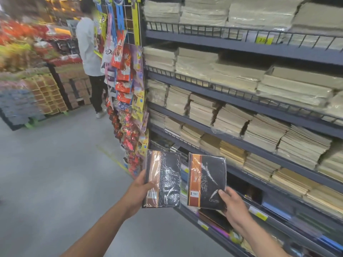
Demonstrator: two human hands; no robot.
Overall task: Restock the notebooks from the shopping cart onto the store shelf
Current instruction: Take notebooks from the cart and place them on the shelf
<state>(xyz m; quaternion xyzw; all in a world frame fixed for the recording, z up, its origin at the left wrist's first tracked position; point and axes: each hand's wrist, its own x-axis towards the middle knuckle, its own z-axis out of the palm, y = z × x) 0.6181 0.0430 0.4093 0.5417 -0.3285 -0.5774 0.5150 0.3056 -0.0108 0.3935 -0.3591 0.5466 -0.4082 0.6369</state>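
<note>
Item one: in our left hand (138, 190) we hold a shrink-wrapped notebook (163, 179), black cover with a tan and brown band down its left side, upright with its cover facing us. Our fingers close around its lower left edge, the thumb lying across the band.

Item two: in our right hand (234, 205) we hold a second wrapped notebook (207, 181), black with an orange and red band, also upright and leaning a little to the right. We pinch its lower right corner, thumb on the cover, the other fingers behind. A small price sticker sits near the bottom of each band. The two notebooks stand just beside each other, a narrow gap between them, in front of the lower tiers of the shelf unit (259, 47).

Item three: the dark metal shelf unit fills the right side. Its upper tiers carry stacks of beige paper-covered books (232, 119), many in clear wrap, behind low wire rails. A yellow price tag (263, 40) hangs on the top rail. The lowest tiers hold darker and coloured covers, too blurred to tell apart.

Item four: a hanging rack of bright snack packets (128, 101) stands at the shelf's left end.

Item five: a person in a white shirt (88, 47) stands further down the aisle on the grey floor (55, 173), beside blurred stacked goods.
</note>
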